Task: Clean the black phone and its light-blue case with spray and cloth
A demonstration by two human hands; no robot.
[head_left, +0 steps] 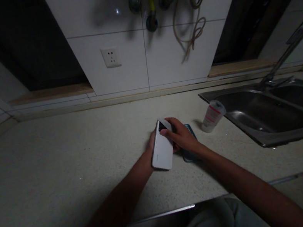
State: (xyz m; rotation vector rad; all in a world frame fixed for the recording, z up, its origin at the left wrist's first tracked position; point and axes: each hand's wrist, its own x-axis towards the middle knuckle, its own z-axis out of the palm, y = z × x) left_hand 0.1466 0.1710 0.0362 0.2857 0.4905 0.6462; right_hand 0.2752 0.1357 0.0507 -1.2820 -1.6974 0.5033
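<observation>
A white smartphone (pixel 162 151) is held tilted above the counter, its back with a dark camera patch facing me. My right hand (pixel 181 133) grips its upper right side, the thumb lying over the camera patch. From behind the left edge, my left hand (pixel 151 141) supports the phone; most of its fingers are hidden by it. Under my right wrist, a dark flat item with a blue-green edge (pixel 189 156), perhaps a phone case, lies on the counter, partly covered by the hand and forearm.
A clear plastic cup with red print (pixel 212 117) stands right of my hands, beside the steel double sink (pixel 257 141) and its faucet (pixel 292 47). The speckled counter (pixel 60 161) runs along a tiled wall with a socket (pixel 111 57), pipes and a hanging cord (pixel 195 31).
</observation>
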